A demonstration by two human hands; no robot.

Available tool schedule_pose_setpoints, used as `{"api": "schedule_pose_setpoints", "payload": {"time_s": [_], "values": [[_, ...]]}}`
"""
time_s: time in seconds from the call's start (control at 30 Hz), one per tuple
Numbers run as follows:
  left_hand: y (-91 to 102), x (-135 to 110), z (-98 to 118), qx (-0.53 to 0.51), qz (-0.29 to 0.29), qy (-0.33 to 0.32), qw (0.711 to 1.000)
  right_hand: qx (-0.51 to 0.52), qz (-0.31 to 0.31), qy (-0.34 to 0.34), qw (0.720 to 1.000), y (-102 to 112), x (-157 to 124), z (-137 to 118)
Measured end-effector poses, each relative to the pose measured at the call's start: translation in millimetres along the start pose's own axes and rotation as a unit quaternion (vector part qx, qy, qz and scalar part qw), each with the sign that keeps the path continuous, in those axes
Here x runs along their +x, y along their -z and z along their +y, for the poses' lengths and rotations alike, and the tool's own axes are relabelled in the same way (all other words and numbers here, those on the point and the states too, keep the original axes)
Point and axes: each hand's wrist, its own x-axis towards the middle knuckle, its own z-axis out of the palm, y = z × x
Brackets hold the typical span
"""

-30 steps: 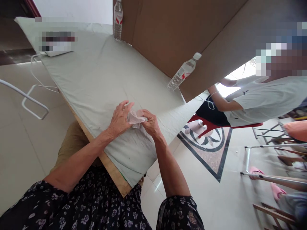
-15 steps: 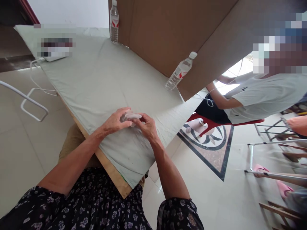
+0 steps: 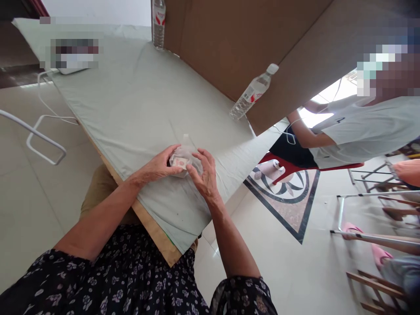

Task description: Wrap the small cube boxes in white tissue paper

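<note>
Bag (image 3: 183, 158) sits in the grip of the left hand (image 3: 156, 168), right hand (image 3: 205, 177) open against it; best braced on the table (image 3: 131, 109).

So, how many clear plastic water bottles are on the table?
2. One clear plastic bottle stands at the far end; the second bottle is beside the brown cardboard sheet, further right.

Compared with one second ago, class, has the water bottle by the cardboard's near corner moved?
No. The water bottle stands just as close to the near corner of the cardboard, on the same cloth; only the camera shifted.
</note>
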Motion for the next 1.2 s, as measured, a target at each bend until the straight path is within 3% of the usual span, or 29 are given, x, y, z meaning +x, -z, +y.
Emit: {"api": "schedule_pose_setpoints", "payload": {"time_s": [0.17, 0.33, 0.43, 0.6, 0.9, 1.07, 1.2], "values": [[3.3, 1.0, -5.5, -0.001, -0.015, 0.003, 1.000, 0.024, -0.097, -0.006, 0.995, -12.5, 7.9, 7.2], [3.3, 2.6, -1.0, -0.038, -0.041, 0.015, 0.998, 0.072, -0.135, 0.023, 0.988, -15.3, 14.8, 11.2], [2.7, 5.8, -0.3, -0.057, -0.042, 0.033, 0.997, 0.106, -0.112, 0.005, 0.988, -15.6, 10.4, 10.6], [4.8, 12.3, -2.3, -0.069, -0.036, 0.050, 0.996, 0.191, -0.047, -0.085, 0.977, -16.8, 0.0, 16.5], [-3.9, 9.8, 9.5, -0.049, 0.024, 0.064, 0.996, 0.325, -0.065, -0.163, 0.929, -23.8, 9.4, 25.5], [-2.7, 9.1, -1.3, -0.198, 0.004, 0.070, 0.978, 0.321, -0.073, -0.178, 0.927, -23.5, 10.1, 21.8], [-0.5, 11.2, -3.5, -0.222, 0.017, 0.087, 0.971, 0.269, -0.090, -0.163, 0.945, -20.7, 11.3, 22.1]]}}
